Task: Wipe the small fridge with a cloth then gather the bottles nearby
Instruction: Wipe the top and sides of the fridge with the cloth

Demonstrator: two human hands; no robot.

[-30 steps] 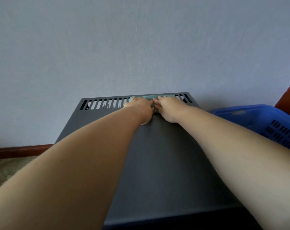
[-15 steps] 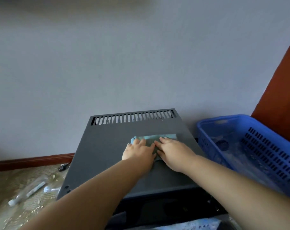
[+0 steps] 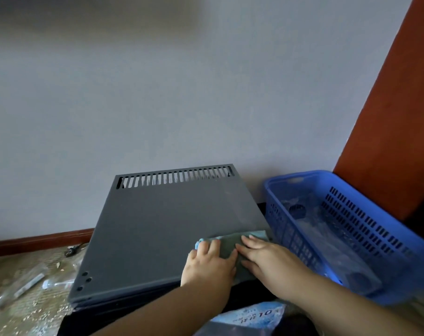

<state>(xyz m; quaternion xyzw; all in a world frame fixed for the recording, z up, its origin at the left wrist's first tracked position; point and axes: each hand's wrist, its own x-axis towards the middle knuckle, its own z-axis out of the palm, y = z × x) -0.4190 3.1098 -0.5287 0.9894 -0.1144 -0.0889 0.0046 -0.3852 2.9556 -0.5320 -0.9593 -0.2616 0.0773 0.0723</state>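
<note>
- Both hands press flat on a teal cloth: the left hand and right hand lie side by side, fingers straight, gripping nothing.
- The cloth sits at the near right corner of the small fridge, its long axis running left to right along the front edge.
- Clear bottles lie on the littered floor left of the fridge, nearer the left hand.
- A blue basket stands just beside the fridge's right side, nearer the right hand.
- Most of the dark top stretches left of the cloth and away toward the vent slots by the wall, so the next stroke likely goes that way.
</note>
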